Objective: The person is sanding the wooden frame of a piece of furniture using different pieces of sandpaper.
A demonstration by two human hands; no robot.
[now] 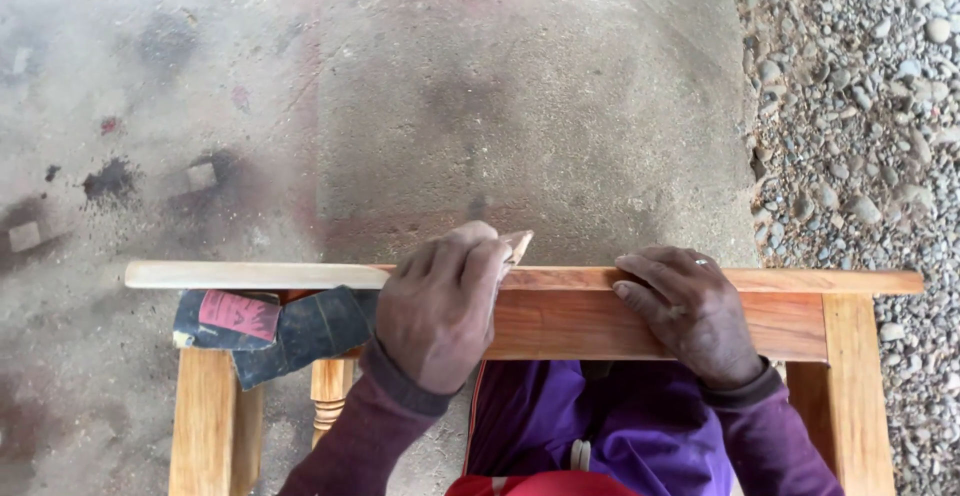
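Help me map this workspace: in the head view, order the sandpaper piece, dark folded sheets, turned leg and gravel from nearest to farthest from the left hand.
1. Sandpaper piece, under the left hand.
2. Dark folded sheets, just left.
3. Turned leg, lower left; close to 2, hard to rank.
4. Gravel, far right.

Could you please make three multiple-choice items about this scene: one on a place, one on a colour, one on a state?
1. Where does the folded sandpaper lie?
A. on the gravel
B. beside the left hand, under the top rail
C. on the right hand

2. What colour are the sleeves?
A. dark purple
B. white
C. yellow

3. How is the right hand?
A. raised in the air
B. closed in a fist
C. resting flat on the top rail

Key: 1 B, it sits just left of the left hand. 2 A, both cuffs show it. 3 C, its fingers lie spread on the top rail.
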